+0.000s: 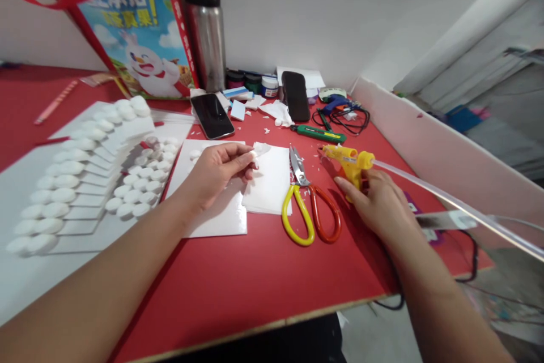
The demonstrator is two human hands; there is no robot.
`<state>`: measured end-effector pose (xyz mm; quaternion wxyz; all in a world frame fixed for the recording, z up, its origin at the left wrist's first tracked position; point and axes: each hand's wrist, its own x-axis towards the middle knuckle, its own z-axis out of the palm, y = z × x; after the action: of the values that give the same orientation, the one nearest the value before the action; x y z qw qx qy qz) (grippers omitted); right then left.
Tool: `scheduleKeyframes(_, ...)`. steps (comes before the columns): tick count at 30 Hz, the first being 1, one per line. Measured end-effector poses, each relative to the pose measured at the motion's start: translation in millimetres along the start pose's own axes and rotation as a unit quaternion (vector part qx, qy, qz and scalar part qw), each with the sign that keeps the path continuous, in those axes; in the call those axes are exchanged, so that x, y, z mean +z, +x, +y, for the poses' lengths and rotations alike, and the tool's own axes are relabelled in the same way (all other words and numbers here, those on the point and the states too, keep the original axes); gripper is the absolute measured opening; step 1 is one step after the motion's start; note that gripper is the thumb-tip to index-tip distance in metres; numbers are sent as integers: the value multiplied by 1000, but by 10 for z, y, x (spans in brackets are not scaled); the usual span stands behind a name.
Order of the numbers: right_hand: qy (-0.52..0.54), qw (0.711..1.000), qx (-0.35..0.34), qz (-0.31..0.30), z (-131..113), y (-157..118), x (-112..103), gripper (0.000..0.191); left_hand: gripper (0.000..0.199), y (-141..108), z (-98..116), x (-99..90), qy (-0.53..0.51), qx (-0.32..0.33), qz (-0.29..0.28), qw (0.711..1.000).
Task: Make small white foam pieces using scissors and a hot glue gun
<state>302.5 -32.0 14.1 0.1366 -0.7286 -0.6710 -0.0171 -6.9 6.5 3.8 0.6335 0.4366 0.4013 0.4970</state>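
- My left grip (pixel 223 173) pinches a small white piece (pixel 263 149) between thumb and fingers, near the far edge of the papers (pixel 272 182).
- I have my right grip (pixel 378 199) wrapped around the glue gun (pixel 342 154), nozzle toward 9 o'clock.
- From my left grip, I see scissors (pixel 301 179) at 4 o'clock on the tabletop (pixel 255 278), white discs (pixel 138 184) at 9, one phone (pixel 212 116) at 12.
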Motion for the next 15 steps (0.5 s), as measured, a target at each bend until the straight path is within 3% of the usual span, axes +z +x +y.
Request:
scheduleKeyframes(3, -73, 991, -80, 79, -140, -318, -151, 46, 18, -11, 7, 15, -12, 6, -9, 1000)
scheduleKeyframes(6, 31, 979, -148, 134, -486, -498, -270, 35, 17, -27, 1, 40, -21, 6, -21, 1000)
scheduleKeyframes(7, 109, 974, -167, 112, -626, -488, -275, 28, 17, -33, -5, 50, -24, 5, -23, 999)
scheduleKeyframes(9, 294, 943, -156, 8, -894, -365, -219, 21, 16, -45, -21, 68, -33, 1, -25, 999)
scheduleKeyframes(11, 460, 879, -58, -110, -1100, -165, -100, 22, 17, -53, -37, 82, -42, -7, -32, 999)
scheduleKeyframes(12, 535, 831, 0, -153, -1172, -67, -33, 23, 17, -56, -44, 87, -44, -11, -36, 998)
scheduleKeyframes(13, 598, 781, 49, -174, -1223, 17, 30, 21, 18, -57, -49, 90, -43, -15, -39, 998)
scheduleKeyframes(15, 667, 716, 87, -186, -1273, 117, 128, 18, 18, -59, -55, 92, -35, -17, -44, 998)
